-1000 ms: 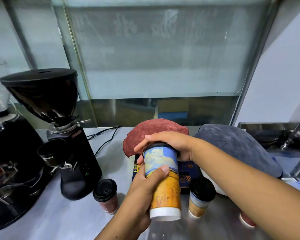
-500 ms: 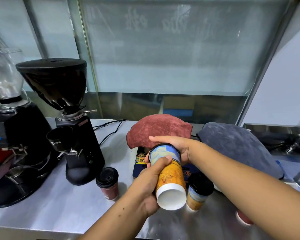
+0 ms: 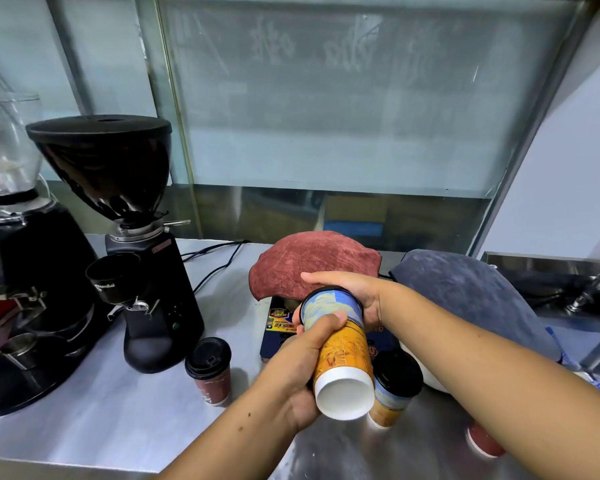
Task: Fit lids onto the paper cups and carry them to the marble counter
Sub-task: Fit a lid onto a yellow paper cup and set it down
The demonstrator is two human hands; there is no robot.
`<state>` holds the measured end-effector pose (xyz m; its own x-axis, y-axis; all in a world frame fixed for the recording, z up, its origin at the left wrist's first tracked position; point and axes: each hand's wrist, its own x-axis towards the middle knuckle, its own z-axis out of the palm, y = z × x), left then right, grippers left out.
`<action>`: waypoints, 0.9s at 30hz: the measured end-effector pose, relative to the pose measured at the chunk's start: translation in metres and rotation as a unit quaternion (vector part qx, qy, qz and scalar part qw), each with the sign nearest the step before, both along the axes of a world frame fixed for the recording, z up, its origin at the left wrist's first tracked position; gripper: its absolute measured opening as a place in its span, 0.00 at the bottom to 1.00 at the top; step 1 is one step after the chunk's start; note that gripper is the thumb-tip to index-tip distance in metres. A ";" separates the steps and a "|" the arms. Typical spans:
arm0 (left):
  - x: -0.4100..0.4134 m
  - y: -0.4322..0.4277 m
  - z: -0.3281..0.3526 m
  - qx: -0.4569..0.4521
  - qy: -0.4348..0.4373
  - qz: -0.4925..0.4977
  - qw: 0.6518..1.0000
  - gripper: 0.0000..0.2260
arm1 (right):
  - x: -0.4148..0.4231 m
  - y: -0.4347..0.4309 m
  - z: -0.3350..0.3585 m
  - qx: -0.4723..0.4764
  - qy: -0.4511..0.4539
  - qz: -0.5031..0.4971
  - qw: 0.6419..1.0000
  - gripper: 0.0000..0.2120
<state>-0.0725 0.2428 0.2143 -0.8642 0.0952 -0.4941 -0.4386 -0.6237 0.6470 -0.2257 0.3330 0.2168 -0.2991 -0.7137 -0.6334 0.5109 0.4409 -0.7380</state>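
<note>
Steel counter (image 3: 94,424) running under frosted glass partition (image 3: 326,98), w/ gear lined along it. Sitting far left: black grinder w/ clear hopper (image 3: 18,258); next to it, standing upright, 2nd black grinder w/ dark hopper (image 3: 132,237), cables (image 3: 219,258) trailing behind. Standing just right of its base: small red cup w/ black lid (image 3: 210,370), lid on, apart from hands. Lying behind, mid-counter: red cloth (image 3: 312,261) draped over smth, dark printed box (image 3: 278,327) peeking out below.

Centre: left hand (image 3: 302,368) wrapping around body of tall blue-and-orange cup (image 3: 340,351), thumb across blue band, gripping tight. Cup being held above counter, tilted w/ white base toward camera, top pointing away. Right hand (image 3: 354,292) cupping over far end, palm and fingers closing on black lid (image 3: 329,292), rim showing around cup mouth; whether fully seated, can't tell.

Standing just right, partly behind held cup: shorter blue-and-orange cup w/ black lid (image 3: 395,389). Lying further right: grey cloth (image 3: 465,299), mounded. Showing under right forearm at lower right: another red cup (image 3: 482,441), mostly hidden.
</note>
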 end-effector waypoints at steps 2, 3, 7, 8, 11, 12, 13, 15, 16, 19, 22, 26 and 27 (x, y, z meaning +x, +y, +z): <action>-0.003 0.000 -0.002 0.004 0.009 0.002 1.000 0.23 | 0.001 0.000 0.003 -0.002 0.005 -0.008 1.000 0.28; -0.005 0.000 -0.003 0.007 0.013 0.000 1.000 0.23 | 0.000 0.001 0.005 -0.002 0.012 -0.013 1.000 0.28; -0.011 0.002 -0.006 0.014 0.028 -0.007 0.999 0.24 | -0.005 0.005 0.008 0.014 0.055 -0.033 0.998 0.29; -0.012 0.001 -0.008 0.013 0.031 -0.009 0.999 0.24 | -0.006 0.004 0.007 0.016 0.059 -0.035 0.998 0.29; -0.015 -0.005 -0.016 0.002 0.065 -0.020 0.998 0.24 | -0.007 0.000 0.005 -0.012 0.070 -0.031 0.997 0.25; -0.016 -0.008 -0.020 -0.004 0.082 -0.029 0.996 0.25 | -0.008 -0.002 0.004 -0.021 0.094 -0.024 0.995 0.24; -0.017 -0.011 -0.023 -0.011 0.097 -0.038 0.994 0.25 | -0.009 -0.004 0.005 -0.026 0.128 -0.018 0.991 0.23; -0.021 -0.019 -0.035 -0.029 0.120 -0.047 0.991 0.24 | -0.012 -0.008 0.002 -0.023 0.209 -0.014 0.978 0.20; -0.023 -0.023 -0.042 -0.040 0.130 -0.051 0.989 0.25 | -0.013 -0.012 0.000 -0.020 0.247 -0.014 0.969 0.19; -0.030 -0.034 -0.065 -0.098 0.149 -0.064 0.982 0.26 | -0.011 -0.022 -0.015 -0.026 0.339 -0.008 0.940 0.16; -0.035 -0.044 -0.091 -0.148 0.144 -0.066 0.976 0.28 | -0.006 -0.032 -0.035 -0.010 0.414 0.000 0.910 0.13; -0.041 -0.057 -0.126 -0.225 0.116 -0.118 0.960 0.27 | 0.003 -0.041 -0.072 0.066 0.538 0.078 0.837 0.11; -0.042 -0.061 -0.135 -0.242 0.111 -0.130 0.955 0.27 | 0.006 -0.043 -0.082 0.077 0.569 0.101 0.812 0.11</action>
